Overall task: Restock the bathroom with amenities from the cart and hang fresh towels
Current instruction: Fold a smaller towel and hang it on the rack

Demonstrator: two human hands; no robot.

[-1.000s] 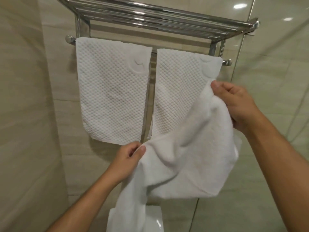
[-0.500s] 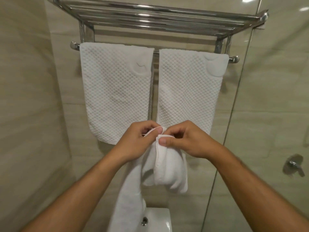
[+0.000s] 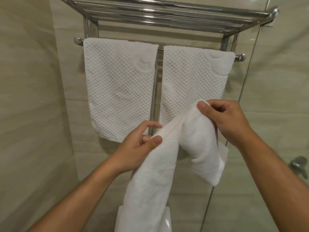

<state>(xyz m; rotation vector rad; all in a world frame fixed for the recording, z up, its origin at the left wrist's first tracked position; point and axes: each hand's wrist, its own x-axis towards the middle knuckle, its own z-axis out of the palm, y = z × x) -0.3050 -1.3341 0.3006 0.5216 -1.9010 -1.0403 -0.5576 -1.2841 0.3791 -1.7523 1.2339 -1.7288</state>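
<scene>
Both hands pinch one plush white towel (image 3: 155, 178) along top edge: left hand (image 3: 140, 144) low, right hand (image 3: 224, 121) higher, nearer rack. Edge runs diagonally, rest hangs down. Chrome rack shelf (image 3: 167, 15) above (rail already carries two waffle towels (image 3: 120, 87)).

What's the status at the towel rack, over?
Left hand, right hand both pinching plush towel. Two waffle towels fill the bar. Top shelf free.
</scene>
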